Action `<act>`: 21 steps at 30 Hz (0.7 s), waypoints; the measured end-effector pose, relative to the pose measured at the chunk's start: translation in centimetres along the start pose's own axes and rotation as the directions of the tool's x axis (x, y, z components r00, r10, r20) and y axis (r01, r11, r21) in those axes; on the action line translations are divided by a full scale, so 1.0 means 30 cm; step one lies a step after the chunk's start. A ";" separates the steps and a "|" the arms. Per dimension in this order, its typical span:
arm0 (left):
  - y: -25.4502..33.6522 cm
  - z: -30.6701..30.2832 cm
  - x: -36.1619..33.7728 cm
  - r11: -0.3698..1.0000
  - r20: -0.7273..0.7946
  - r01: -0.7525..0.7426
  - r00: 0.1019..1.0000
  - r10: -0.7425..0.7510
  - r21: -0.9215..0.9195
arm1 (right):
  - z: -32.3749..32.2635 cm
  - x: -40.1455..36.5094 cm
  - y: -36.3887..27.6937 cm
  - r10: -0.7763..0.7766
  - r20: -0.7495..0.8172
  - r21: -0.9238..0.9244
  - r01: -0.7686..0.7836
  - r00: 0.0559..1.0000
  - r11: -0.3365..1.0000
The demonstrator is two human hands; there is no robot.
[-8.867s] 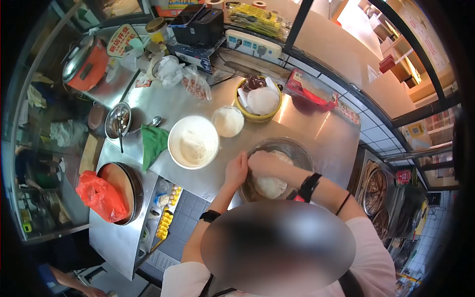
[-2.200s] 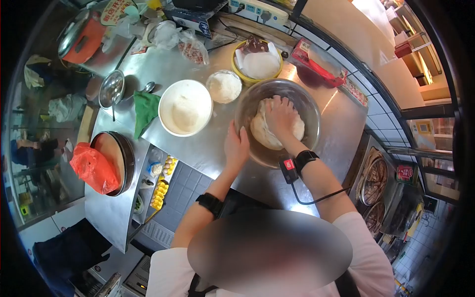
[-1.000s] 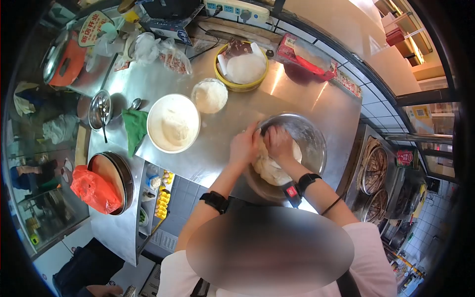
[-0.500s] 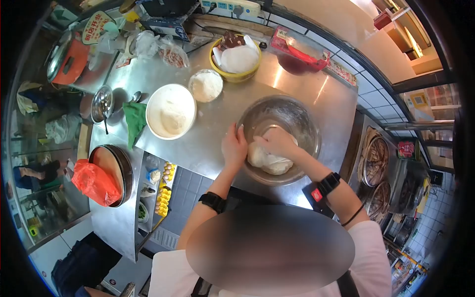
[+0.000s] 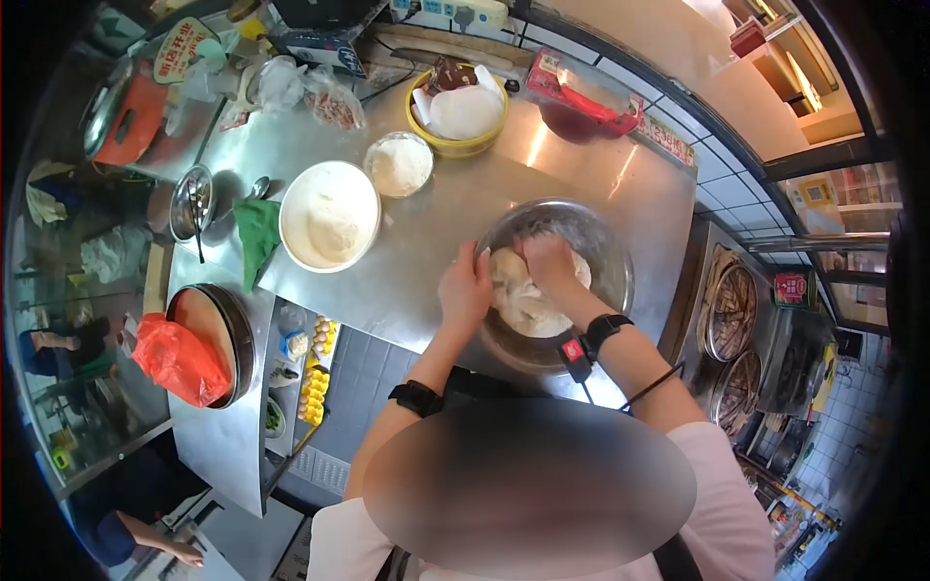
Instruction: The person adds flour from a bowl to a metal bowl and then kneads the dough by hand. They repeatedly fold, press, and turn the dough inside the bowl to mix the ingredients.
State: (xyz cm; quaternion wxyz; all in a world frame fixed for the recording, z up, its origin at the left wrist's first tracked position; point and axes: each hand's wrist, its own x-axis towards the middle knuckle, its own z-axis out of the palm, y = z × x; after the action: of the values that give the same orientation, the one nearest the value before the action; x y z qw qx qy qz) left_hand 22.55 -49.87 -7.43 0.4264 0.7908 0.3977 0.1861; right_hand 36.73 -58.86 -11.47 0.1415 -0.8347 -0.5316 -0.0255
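Note:
A steel bowl [image 5: 607,232] stands on the metal counter with a lump of pale dough [image 5: 528,305] inside. My left hand [image 5: 467,289] is at the bowl's left rim, thumb and fingers apart around the edge. Into the dough presses my right hand [image 5: 548,259], its fingers curled and closed on it, the fingertips partly sunk out of sight. Left of the bowl are a white tub of flour [image 5: 332,218] and a smaller bowl of flour [image 5: 398,166].
A yellow basin [image 5: 460,114] and a red-handled plastic box [image 5: 581,97] stand at the back. On the left are a green cloth [image 5: 255,237] and a red bag [image 5: 179,360] on round pans. Another person's hand [image 5: 186,554] shows at lower left.
My right hand has pushed further forward into the bowl, and the dough is more spread out. The bowl sits slightly lower in view. Another person's arm has appeared at lower left.

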 end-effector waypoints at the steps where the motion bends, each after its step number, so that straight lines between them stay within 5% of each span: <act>1: -0.004 -0.006 -0.007 1.000 0.006 -0.005 1.000 0.005 -0.023 | 0.017 0.006 0.003 0.080 0.040 0.014 -0.081 0.996 0.997; 2: -0.006 -0.014 -0.018 1.000 -0.009 -0.013 1.000 0.012 -0.026 | 0.010 0.021 0.005 0.069 0.029 0.011 -0.069 0.997 0.998; 4: -0.016 -0.028 -0.075 0.991 0.038 0.097 0.995 -0.094 -0.089 | -0.009 0.037 0.016 0.204 0.360 0.064 -0.242 0.910 0.968; 8: -0.065 -0.018 -0.182 0.983 0.068 0.144 0.988 -0.137 -0.111 | -0.214 -0.039 -0.004 0.051 0.418 0.293 -0.188 0.907 0.937; 10: -0.048 -0.023 -0.187 0.978 0.080 0.163 0.985 -0.153 -0.129 | -0.239 -0.129 -0.041 -0.128 0.263 0.339 0.033 0.956 0.940; 11: -0.039 -0.021 -0.193 0.977 0.091 0.171 0.983 -0.159 -0.131 | -0.233 -0.158 -0.060 -0.121 0.274 0.337 0.022 0.954 0.941; 13: -0.020 -0.012 -0.168 0.971 0.037 0.144 0.990 -0.139 -0.193 | -0.191 -0.168 -0.088 -0.249 -0.063 0.141 0.256 0.966 0.956; 14: -0.023 -0.004 -0.164 0.970 0.032 0.149 0.989 -0.146 -0.192 | -0.175 -0.153 -0.058 -0.255 -0.061 0.146 0.261 0.965 0.954; 15: -0.030 0.008 -0.178 0.967 0.003 0.139 0.990 -0.142 -0.215 | -0.164 -0.135 -0.005 -0.239 0.301 0.220 0.177 0.923 0.959; 16: -0.033 0.016 -0.175 0.964 -0.035 0.116 0.991 -0.128 -0.239 | -0.153 -0.087 0.033 -0.226 0.614 0.255 0.081 0.757 0.963; 17: -0.031 0.022 -0.160 0.965 -0.044 0.108 0.992 -0.122 -0.238 | -0.327 0.050 -0.052 0.088 0.723 0.151 -0.282 0.685 0.948; 18: -0.030 0.027 -0.154 0.964 -0.069 0.104 0.990 -0.124 -0.245 | -0.302 0.097 -0.041 0.081 0.722 0.154 -0.274 0.687 0.949; 20: -0.033 0.029 -0.136 0.962 -0.092 0.110 0.986 -0.137 -0.250 | -0.205 0.136 -0.011 0.208 0.379 0.421 -0.368 0.902 0.829; 21: -0.029 0.028 -0.096 0.978 -0.090 0.098 0.989 -0.116 -0.183 | -0.097 0.120 0.006 0.207 0.382 0.422 -0.369 0.901 0.828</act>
State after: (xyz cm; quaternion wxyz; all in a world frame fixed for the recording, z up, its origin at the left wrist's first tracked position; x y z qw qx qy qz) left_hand 20.90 -52.31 -8.49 0.4841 0.7166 0.4426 0.2372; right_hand 38.77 -56.52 -8.03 0.2599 -0.8363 -0.4028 0.2660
